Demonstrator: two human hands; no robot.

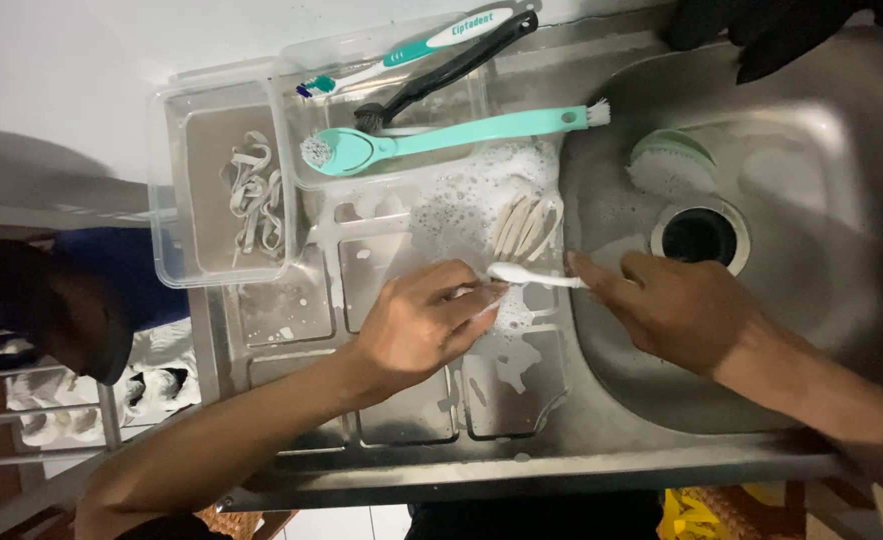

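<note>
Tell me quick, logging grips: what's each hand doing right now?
Left hand: closed on one end of a white toothbrush.
Right hand: fingers pinch its other end.

a shiny metal sink (pixel 521 470) is carrying everything. its flat draining side (pixel 411 400) is sitting wet, with white foam (pixel 471 200) lying on it. a little bunch of pale strips (pixel 524 226) is lying in the foam. two clear plastic boxes (pixel 176 190) are sitting at the far end of the flat side. in the round bowl (pixel 811 250), a green and white scrubber (pixel 671 162) is lying near the dark drain hole (pixel 699 236).
</note>
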